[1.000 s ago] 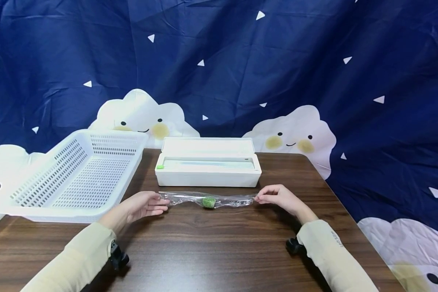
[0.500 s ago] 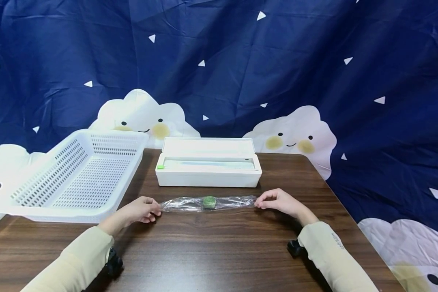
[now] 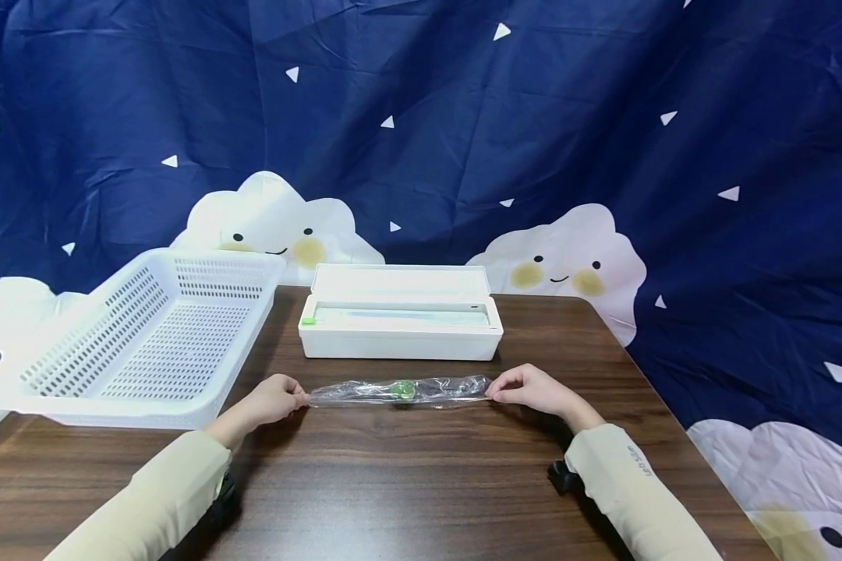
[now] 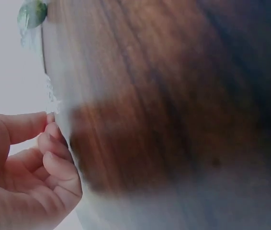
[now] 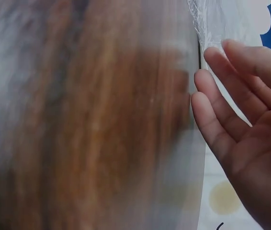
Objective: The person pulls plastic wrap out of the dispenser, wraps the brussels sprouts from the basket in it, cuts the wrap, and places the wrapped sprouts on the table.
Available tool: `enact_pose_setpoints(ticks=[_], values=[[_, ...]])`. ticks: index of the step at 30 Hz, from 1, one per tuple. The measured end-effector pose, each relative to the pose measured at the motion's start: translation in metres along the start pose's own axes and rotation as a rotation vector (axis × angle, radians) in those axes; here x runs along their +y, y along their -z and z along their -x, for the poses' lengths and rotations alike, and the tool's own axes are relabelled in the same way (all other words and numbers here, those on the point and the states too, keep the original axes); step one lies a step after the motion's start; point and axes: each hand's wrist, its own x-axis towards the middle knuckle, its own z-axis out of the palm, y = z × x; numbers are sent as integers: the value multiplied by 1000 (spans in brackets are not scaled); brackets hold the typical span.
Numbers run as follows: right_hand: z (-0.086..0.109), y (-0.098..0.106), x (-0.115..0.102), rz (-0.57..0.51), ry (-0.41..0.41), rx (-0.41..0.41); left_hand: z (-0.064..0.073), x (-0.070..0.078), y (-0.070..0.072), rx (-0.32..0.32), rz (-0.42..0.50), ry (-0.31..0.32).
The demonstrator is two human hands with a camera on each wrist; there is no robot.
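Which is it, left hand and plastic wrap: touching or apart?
Touching. The head view has the left hand at one end of the plastic wrap, and the left wrist view shows that end pinched in its fingers.

The left hand (image 4: 28,184) pinches clear plastic wrap (image 4: 50,91) between its fingers (image 4: 28,126). A green lump (image 4: 33,13) shows near the top left corner; a dark shadow lies on the brown bench (image 4: 174,81).

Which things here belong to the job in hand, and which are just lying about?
Part of the job, it seems:
clear film
green item in it
left hand
right hand
open white box, perhaps the film's source

Probably just lying about:
white basket, untouched
backdrop
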Motion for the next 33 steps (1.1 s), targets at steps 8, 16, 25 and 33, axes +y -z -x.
enact_pose_setpoints(ticks=[8,16,25,33], values=[[-5,-2,14,4,-8,24,-7,0,-1,47,-93,12],[-5,1,27,-55,-59,40,-8,-3,3,53,-18,20],[-4,3,30,-70,-69,42,-7,-5,6,28,237,85],[-2,7,24,-46,-104,86,-12,-1,9,118,172,13]])
